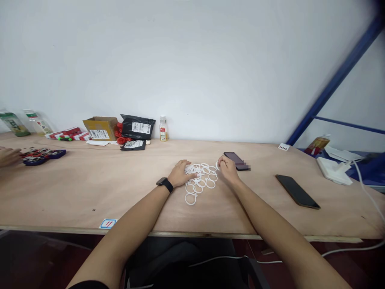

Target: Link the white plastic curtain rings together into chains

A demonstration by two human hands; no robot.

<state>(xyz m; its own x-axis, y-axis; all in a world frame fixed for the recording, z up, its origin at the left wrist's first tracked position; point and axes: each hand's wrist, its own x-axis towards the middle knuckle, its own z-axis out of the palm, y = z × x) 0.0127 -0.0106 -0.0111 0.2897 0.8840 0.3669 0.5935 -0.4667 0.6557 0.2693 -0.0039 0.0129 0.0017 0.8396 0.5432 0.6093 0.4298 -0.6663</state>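
Observation:
A heap of several white plastic rings (201,180) lies on the wooden table (90,192) in front of me. My left hand (181,173), with a black watch on its wrist, rests on the left side of the heap, fingers curled over some rings. My right hand (227,167) is at the heap's right edge, its fingers pinched on one white ring.
Two dark phones lie to the right, one (236,159) just behind my right hand, one (297,191) nearer the edge. A cardboard box (100,127), black bags (137,127) and a small bottle (163,129) stand by the wall. Another person's hand (8,156) is at far left beside blue trays (42,155).

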